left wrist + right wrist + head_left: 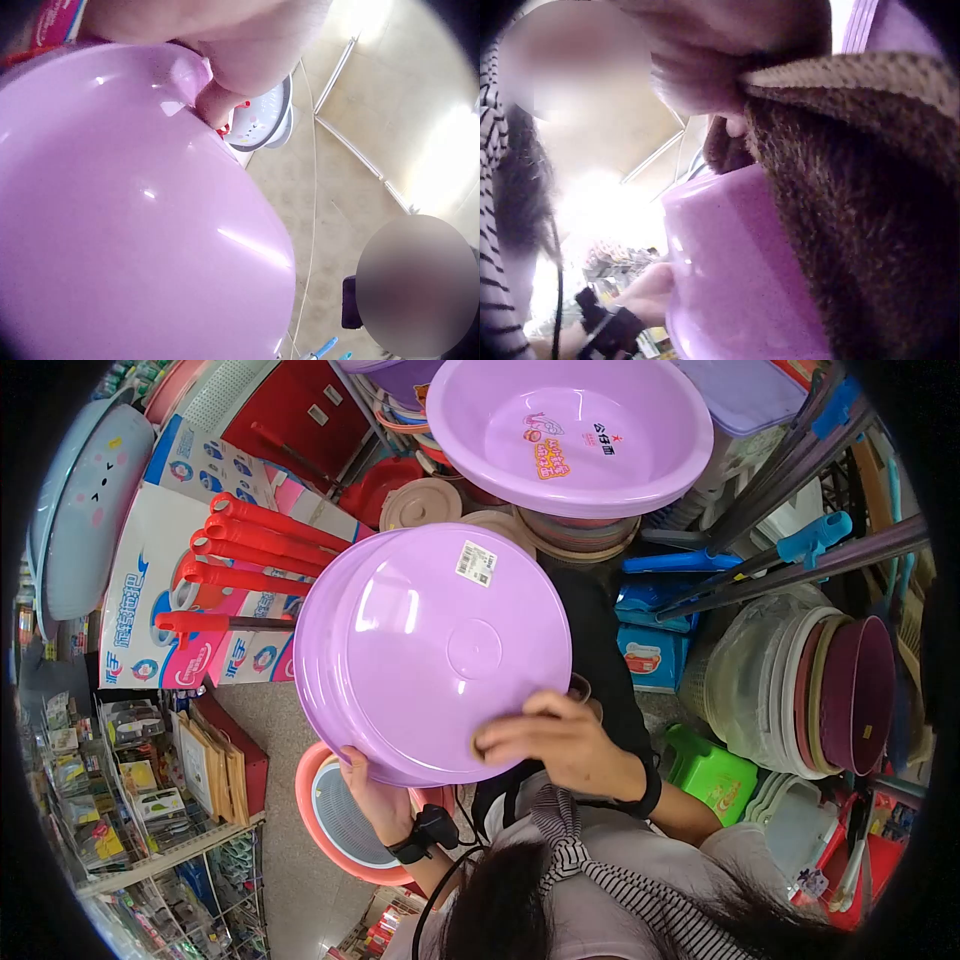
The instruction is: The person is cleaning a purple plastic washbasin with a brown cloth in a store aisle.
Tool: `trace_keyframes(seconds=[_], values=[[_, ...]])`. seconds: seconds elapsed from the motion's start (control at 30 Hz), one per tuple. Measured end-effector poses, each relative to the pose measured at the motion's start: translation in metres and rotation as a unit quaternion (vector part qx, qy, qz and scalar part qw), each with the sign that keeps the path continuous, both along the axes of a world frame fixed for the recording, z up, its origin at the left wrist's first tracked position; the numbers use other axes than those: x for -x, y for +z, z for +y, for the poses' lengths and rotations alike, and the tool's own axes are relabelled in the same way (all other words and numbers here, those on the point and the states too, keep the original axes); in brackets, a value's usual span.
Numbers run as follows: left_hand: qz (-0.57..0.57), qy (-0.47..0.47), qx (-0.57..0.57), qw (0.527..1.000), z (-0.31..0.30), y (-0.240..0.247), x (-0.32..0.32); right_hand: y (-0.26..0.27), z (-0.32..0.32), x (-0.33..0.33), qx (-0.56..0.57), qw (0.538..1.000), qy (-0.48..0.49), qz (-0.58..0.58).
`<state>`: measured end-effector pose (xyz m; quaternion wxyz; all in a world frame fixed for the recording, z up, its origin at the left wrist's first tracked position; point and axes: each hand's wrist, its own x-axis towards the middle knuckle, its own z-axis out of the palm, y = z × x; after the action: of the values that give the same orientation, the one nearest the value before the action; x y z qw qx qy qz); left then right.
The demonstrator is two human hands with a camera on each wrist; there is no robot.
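A purple basin (400, 630) is held tilted with its underside up, a white barcode sticker on its base. At its lower rim, my left hand (378, 800) grips the edge; in the left wrist view the fingers of that hand (259, 56) bend over the rim of the basin (142, 247). My right hand (570, 752) is over the lower right of the base. The right wrist view shows this hand (735, 37) holding a fuzzy brown cloth (855, 202) against or just beside the basin (735, 262); contact is hard to tell.
Another purple basin (590, 430) rests on stacked tubs ahead. Red handles (270, 535) stick out by white boxes (150, 580) on the left. Stacked basins (800, 690), a green stool (710, 775) and grey poles (790, 575) are on the right. A pink basin (312, 830) sits below.
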<state>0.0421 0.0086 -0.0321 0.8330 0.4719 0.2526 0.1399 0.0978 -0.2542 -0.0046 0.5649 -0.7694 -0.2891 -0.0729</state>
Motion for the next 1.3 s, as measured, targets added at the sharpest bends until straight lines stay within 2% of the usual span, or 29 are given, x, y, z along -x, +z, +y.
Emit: trace_keyframes(seconds=[0.07,0.17,0.23,0.3,0.33,0.4,0.43,0.53,0.63,0.73,0.77,0.83,1.1,1.23,1.3], values=[[-0.012,-0.005,-0.006,1.000,0.002,-0.003,0.001,0.003,0.003,0.009,-0.026,0.995,0.097,0.020],[-0.026,-0.021,-0.018,0.999,0.001,-0.003,0.001,-0.007,-0.012,0.000,-0.035,0.989,0.136,0.035],[-0.028,-0.025,-0.023,0.999,-0.001,-0.002,0.002,-0.014,-0.028,-0.008,0.001,0.998,0.059,0.038],[-0.015,-0.006,-0.016,1.000,-0.002,-0.001,0.003,-0.013,-0.038,-0.013,0.026,0.994,-0.081,0.069],[-0.015,-0.005,-0.014,1.000,-0.003,-0.001,0.003,-0.015,-0.037,-0.012,0.028,0.994,-0.080,0.069],[-0.017,-0.009,-0.014,1.000,-0.004,0.001,0.003,-0.021,-0.032,-0.009,0.014,0.987,-0.150,0.056],[-0.018,-0.007,-0.013,1.000,-0.005,0.001,0.002,-0.019,-0.029,-0.004,0.016,0.991,-0.118,0.053],[-0.017,0.000,-0.010,1.000,-0.005,0.003,0.000,-0.014,-0.022,0.008,-0.046,0.993,0.105,0.037],[-0.010,-0.010,-0.004,1.000,-0.001,0.001,-0.001,-0.015,-0.025,0.004,-0.064,0.984,0.152,0.070],[-0.015,-0.012,-0.008,1.000,0.000,0.000,0.000,-0.022,-0.044,-0.008,-0.005,0.999,-0.005,0.053],[-0.015,-0.013,-0.005,1.000,-0.001,0.000,0.000,-0.026,-0.048,-0.010,-0.017,0.993,-0.075,0.084],[-0.015,-0.013,-0.002,1.000,0.000,0.000,0.001,-0.035,-0.056,-0.017,0.010,0.986,-0.143,0.090],[-0.028,-0.023,0.003,0.999,0.003,-0.005,0.002,-0.037,-0.039,-0.016,-0.033,0.969,-0.223,0.099],[-0.020,-0.011,-0.005,1.000,-0.002,0.000,-0.002,-0.026,-0.030,-0.006,0.005,0.990,-0.126,0.057],[-0.018,0.001,-0.014,1.000,-0.003,0.002,-0.006,-0.026,-0.033,0.003,-0.039,0.997,0.009,0.072]])
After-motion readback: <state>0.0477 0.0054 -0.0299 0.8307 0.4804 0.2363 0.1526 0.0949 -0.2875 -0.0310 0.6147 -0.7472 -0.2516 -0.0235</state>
